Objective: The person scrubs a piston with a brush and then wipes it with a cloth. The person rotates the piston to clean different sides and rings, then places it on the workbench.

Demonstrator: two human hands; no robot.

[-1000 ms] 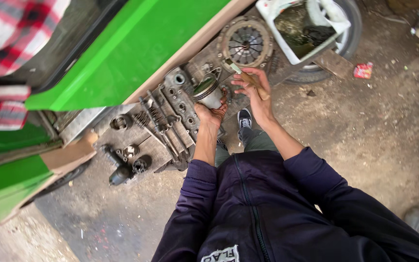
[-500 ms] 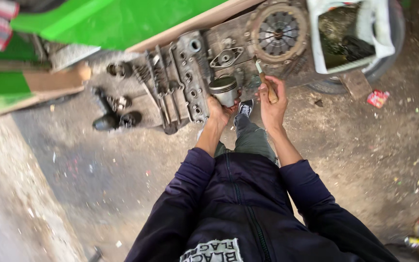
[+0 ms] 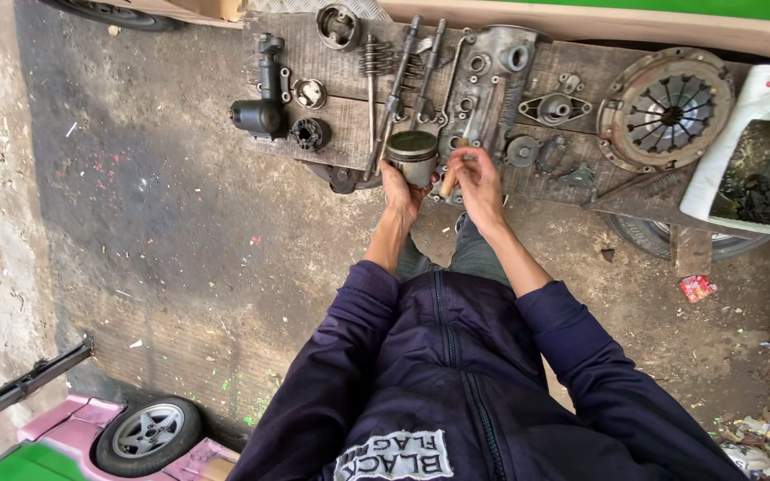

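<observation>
A grey metal piston (image 3: 413,157) sits in the upper middle of the frame, gripped from below by the left hand (image 3: 400,190) at the near edge of the wooden desk (image 3: 331,116). Just beside it, the right hand (image 3: 479,178) closes around a small wooden handle (image 3: 449,176). A cylinder head (image 3: 490,85) lies behind, a clutch plate (image 3: 667,109) at upper right.

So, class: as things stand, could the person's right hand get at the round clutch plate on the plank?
Probably not freely: the right hand grips a wooden handle, and the clutch plate lies well off to its right.
</observation>
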